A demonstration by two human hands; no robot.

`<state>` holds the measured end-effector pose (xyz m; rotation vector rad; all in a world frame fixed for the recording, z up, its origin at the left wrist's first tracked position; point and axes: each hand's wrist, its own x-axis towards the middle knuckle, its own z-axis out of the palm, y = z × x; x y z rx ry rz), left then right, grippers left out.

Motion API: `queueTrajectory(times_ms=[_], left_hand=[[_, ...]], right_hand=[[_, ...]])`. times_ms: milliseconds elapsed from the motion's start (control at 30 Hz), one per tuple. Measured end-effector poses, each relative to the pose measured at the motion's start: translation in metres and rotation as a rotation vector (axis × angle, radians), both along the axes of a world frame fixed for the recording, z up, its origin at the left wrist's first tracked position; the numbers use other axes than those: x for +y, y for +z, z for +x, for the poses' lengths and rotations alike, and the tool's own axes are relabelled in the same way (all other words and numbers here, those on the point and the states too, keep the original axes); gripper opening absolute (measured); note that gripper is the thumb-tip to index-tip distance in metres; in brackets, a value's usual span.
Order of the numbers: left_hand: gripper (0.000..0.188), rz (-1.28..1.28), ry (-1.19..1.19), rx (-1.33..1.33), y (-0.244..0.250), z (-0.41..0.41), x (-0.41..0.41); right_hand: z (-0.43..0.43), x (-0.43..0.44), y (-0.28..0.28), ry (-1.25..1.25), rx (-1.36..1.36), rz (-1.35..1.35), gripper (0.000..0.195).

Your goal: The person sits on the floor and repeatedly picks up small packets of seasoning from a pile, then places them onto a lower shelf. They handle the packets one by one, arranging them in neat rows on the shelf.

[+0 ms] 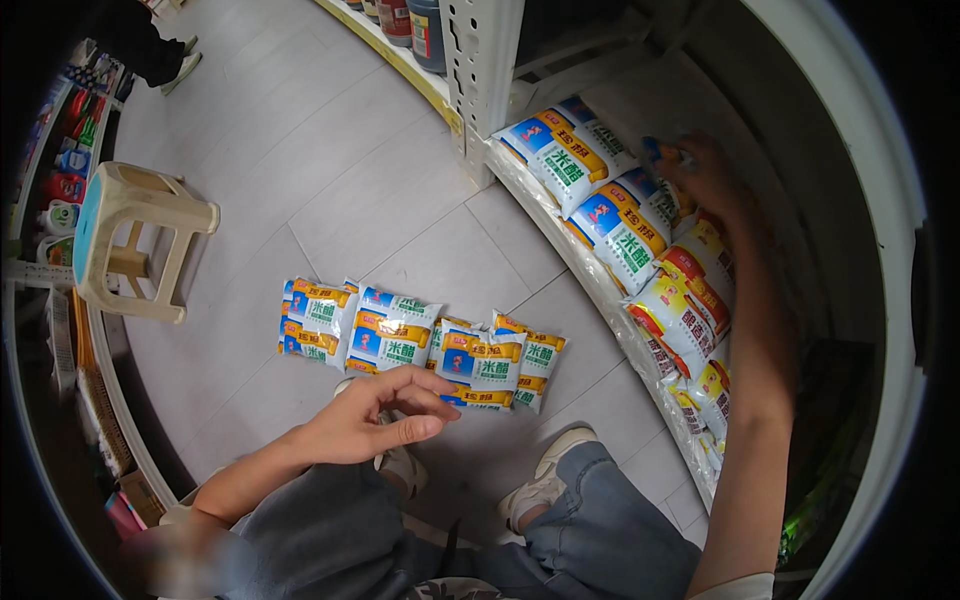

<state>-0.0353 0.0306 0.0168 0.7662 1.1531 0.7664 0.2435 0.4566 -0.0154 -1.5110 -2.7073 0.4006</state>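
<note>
My left hand (382,416) hovers over my lap with its fingers loosely curled and apart, holding nothing. Just beyond it, several white, blue and orange plastic pouches (396,330) lie in an overlapping row on the floor. My right hand (697,169) reaches deep into the bottom shelf, its fingers at a blue-and-white pouch (658,152) in the shadow; whether they grip it is unclear. Nearer the shelf's front edge are matching pouches (559,154), stacked on others. Beside these, under my right forearm, sit red-and-yellow pouches (679,311).
A white perforated shelf post (480,82) rises left of the pouches. Large dark bottles (427,34) stand on the adjoining shelf. To the left are a plastic stool (142,232) and shelving with detergent bottles (60,217). Another person's shoe (181,73) shows at upper left.
</note>
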Motion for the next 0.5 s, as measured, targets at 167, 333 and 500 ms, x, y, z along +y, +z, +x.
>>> queueTrajectory(times_ms=[167,333,500], left_hand=[[0.039,-0.008,0.027,-0.026,0.0,-0.001,0.001],[0.036,0.024,0.105,0.025,-0.022,-0.014,-0.001],[0.031,-0.027,0.259,0.24,-0.069,-0.041,0.0]], right_hand=[[-0.001,-0.007,-0.027,0.075,-0.183,0.24,0.065],[0.002,0.004,-0.04,0.188,-0.276,0.179,0.06],[0.006,0.007,-0.041,0.191,-0.222,0.175,0.06]])
